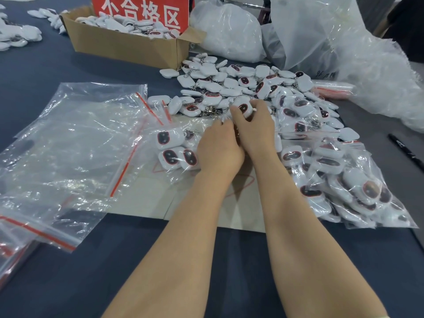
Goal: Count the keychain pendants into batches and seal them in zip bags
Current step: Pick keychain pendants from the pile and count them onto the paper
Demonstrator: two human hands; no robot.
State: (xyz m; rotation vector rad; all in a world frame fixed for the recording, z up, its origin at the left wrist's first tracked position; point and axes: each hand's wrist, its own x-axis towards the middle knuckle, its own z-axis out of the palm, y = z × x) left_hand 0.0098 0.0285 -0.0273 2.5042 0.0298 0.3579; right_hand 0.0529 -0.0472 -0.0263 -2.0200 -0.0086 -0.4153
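Picture edges cut off the red sign (140,14) and black pen (405,149).

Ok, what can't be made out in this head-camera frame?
Head view only:
Fingertips of the left hand: hidden behind its own back, so what it grips is unclear.
Pendant count in the zip bag: hidden by both hands, the right hand included, and by plastic glare.
Contents of the cardboard box: partly blocked by the red sign.
The black pen: cut off by the right edge; print too small.
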